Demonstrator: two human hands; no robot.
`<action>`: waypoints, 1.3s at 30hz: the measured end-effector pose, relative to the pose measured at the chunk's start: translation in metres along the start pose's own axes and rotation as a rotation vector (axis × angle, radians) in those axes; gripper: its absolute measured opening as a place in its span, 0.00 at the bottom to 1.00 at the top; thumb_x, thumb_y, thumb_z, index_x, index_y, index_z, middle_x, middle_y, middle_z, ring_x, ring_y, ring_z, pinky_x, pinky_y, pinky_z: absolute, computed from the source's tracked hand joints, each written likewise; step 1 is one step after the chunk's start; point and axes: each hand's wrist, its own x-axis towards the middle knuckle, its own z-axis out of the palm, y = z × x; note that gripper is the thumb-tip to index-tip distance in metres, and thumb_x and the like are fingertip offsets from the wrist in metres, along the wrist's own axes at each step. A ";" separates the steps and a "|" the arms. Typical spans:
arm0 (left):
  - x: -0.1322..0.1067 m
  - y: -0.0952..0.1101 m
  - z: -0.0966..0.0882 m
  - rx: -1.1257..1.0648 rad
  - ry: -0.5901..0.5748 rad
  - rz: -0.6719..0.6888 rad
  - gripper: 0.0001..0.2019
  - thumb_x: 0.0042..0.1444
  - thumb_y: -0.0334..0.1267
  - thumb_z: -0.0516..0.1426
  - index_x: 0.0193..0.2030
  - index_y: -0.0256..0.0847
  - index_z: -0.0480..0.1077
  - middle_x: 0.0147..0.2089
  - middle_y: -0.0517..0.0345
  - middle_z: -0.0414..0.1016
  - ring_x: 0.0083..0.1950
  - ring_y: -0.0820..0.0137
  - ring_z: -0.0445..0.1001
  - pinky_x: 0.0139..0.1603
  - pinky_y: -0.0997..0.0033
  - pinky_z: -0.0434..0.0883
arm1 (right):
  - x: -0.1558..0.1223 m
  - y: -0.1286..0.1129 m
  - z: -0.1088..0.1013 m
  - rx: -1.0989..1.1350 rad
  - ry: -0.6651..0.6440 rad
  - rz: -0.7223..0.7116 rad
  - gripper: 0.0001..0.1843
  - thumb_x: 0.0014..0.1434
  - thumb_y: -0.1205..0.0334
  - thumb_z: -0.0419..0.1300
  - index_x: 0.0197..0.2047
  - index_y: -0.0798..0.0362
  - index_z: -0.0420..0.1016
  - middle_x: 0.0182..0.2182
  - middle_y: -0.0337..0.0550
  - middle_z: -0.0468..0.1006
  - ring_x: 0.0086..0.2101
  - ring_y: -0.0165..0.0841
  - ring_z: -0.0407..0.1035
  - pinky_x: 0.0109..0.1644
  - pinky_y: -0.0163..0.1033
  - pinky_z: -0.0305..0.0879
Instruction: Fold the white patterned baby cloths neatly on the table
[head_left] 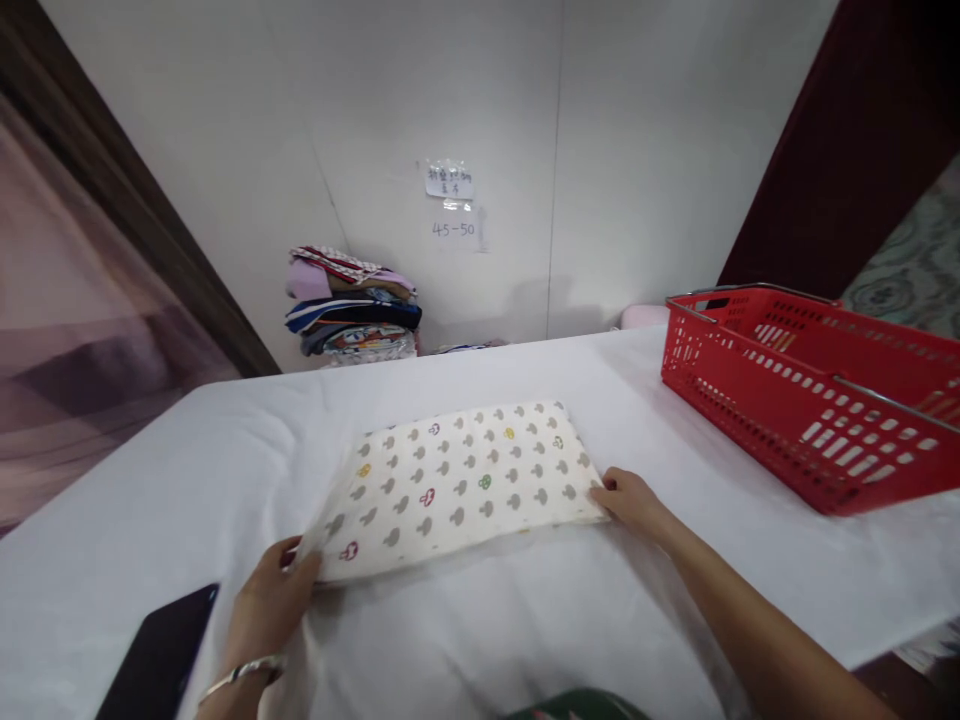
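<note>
Mushroom-print cloth (pixel 457 480) is short of tabletop (pixel 607 385) back edge. Left hand (pixel 276 592), right hand (pixel 631 502): each grip pinches a near cloth corner. Uneven pull could skew or crease it.

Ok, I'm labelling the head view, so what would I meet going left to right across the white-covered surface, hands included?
Flat black object → left hand → mushroom-print cloth → right hand → red basket.
</note>
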 end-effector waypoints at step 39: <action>0.078 0.104 0.061 0.372 -0.027 0.577 0.35 0.55 0.61 0.35 0.63 0.43 0.53 0.68 0.54 0.41 0.68 0.59 0.37 0.64 0.46 0.36 | 0.136 -0.122 0.061 -0.615 0.056 -0.509 0.34 0.60 0.41 0.34 0.65 0.49 0.46 0.65 0.45 0.38 0.63 0.39 0.28 0.61 0.55 0.26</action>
